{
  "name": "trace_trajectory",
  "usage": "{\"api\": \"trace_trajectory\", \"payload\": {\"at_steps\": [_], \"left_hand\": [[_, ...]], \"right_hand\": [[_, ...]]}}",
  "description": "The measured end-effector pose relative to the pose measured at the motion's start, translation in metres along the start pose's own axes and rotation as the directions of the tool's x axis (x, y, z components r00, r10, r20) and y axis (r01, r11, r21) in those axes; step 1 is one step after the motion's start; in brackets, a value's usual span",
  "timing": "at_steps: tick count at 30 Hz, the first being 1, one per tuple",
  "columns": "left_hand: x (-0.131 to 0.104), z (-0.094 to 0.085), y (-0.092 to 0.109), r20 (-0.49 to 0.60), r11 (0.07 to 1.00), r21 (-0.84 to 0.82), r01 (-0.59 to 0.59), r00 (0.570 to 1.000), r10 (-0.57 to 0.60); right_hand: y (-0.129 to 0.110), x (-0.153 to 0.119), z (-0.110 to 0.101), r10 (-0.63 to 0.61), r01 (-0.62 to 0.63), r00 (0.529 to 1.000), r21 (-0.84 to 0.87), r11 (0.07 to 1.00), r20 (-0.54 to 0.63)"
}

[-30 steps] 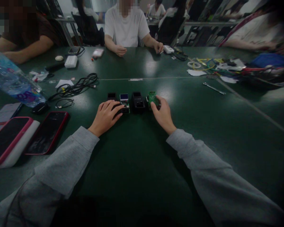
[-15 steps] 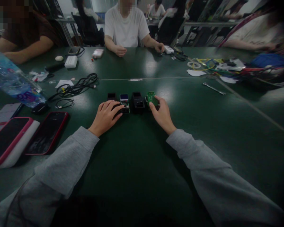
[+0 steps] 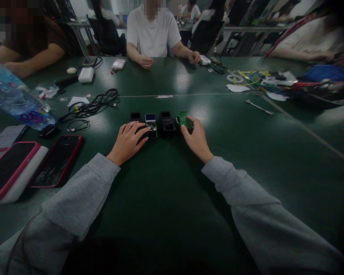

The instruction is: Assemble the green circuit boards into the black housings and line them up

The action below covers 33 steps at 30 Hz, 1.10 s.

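Observation:
Side by side on the dark green table (image 3: 172, 179) lie two black cases and two circuit boards. My left hand (image 3: 127, 142) rests with its fingers stretched out over the leftmost black case (image 3: 135, 115), hiding its lower part. Its fingertips reach the circuit board with a small screen (image 3: 150, 118). Between my hands is the other black case (image 3: 167, 122), which has a dark window at its top. At the right end of the row, my right hand (image 3: 199, 139) has its thumb and fingers closed around a green circuit board (image 3: 184, 119); its remaining fingers are partly hidden.
On the left are phones (image 3: 59, 160), a plastic bottle (image 3: 20, 99) and black cables (image 3: 94, 105). A wrench (image 3: 259, 107) lies to the right, with a heap of wires (image 3: 292, 84) behind it. A person (image 3: 153, 34) sits opposite, one hand near a white box (image 3: 205, 60).
My hands and the row of parts stay where they were. The opposite person's hand near the white box has shifted very slightly.

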<state>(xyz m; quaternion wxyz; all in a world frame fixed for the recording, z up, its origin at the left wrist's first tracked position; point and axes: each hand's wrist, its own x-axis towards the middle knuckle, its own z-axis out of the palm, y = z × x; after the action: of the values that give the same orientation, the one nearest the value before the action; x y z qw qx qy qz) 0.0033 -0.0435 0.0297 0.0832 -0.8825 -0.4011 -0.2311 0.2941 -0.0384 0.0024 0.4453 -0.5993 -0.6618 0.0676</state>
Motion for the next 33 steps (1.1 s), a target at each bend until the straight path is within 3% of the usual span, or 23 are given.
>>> {"api": "trace_trajectory", "payload": {"at_steps": [14, 22, 33], "left_hand": [[0.000, 0.000, 0.000, 0.000, 1.000, -0.001, 0.006, 1.000, -0.006], [0.000, 0.002, 0.000, -0.007, 1.000, -0.001, 0.002, 1.000, -0.002], [-0.001, 0.001, 0.000, -0.005, 1.000, 0.000, -0.004, 1.000, 0.004]], "right_hand": [[0.005, -0.001, 0.002, 0.074, -0.074, 0.997, 0.007, 0.997, 0.018], [-0.005, 0.000, -0.002, 0.077, -0.075, 0.996, -0.032, 0.997, 0.052], [-0.001, 0.000, -0.001, 0.064, -0.064, 0.998, 0.055, 0.996, -0.005]]}}
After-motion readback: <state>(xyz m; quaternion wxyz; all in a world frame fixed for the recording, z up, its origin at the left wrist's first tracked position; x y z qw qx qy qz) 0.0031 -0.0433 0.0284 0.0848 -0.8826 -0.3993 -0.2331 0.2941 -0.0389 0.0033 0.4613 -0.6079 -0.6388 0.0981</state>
